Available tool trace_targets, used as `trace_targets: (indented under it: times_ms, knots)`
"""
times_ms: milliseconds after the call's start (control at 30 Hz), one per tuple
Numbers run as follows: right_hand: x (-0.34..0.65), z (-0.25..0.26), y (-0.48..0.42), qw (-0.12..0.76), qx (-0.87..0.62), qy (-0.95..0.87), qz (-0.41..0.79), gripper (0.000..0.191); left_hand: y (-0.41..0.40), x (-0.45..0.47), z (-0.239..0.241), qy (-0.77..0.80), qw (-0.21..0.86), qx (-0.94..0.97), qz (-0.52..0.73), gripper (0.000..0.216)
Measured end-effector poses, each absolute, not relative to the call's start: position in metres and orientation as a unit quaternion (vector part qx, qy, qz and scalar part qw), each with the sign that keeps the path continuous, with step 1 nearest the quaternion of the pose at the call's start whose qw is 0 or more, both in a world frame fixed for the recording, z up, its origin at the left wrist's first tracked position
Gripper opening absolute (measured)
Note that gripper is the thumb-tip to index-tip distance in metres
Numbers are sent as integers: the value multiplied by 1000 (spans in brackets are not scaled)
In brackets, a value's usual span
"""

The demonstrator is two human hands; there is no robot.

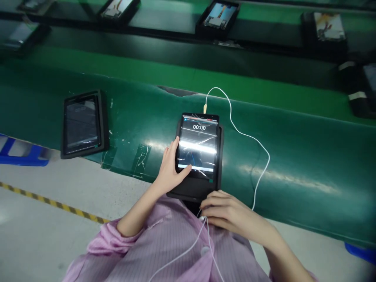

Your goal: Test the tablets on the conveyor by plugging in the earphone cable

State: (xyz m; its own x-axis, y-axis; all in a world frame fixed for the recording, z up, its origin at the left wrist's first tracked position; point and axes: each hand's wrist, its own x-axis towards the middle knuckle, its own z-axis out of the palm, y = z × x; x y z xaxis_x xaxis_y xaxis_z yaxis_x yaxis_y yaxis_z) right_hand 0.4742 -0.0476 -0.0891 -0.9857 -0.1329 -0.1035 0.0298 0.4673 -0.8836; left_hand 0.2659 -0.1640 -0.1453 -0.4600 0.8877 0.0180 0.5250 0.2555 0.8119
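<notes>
Your left hand [169,166] clasps the left edge of the tablet [198,145], thumb on its screen. The tablet lies in the black tray [190,190] on the green belt [293,156]. Your right hand [229,213] curls over the white cable [258,176] just nearer; grip unclear.

The right hand [232,213] covers the near end of the thin white cable [269,158]; whether it pinches the cable cannot be told. Glare washes out the screen of the black tablet [199,141] below its timer. The black trays [217,15] along the top edge are cropped and blurred, their contents unclear. A blue plastic piece [20,152] is cut off at the left edge.
</notes>
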Motion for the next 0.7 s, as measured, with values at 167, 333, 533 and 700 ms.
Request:
trace_targets:
  times_ms: [167,333,533,700]
  knots:
    - [477,-93,-59,74,6,849,-522,27,-161,269,-145,779,211,459,372,86]
    - [474,-92,-66,50,-17,826,-562,36,-162,268,-144,775,216,457,379,82]
    - [471,-94,-63,58,-10,827,-558,36,-159,271,-135,777,249,412,406,70]
    - [468,-64,-50,-112,22,784,-610,17,-150,283,-129,810,223,374,392,65]
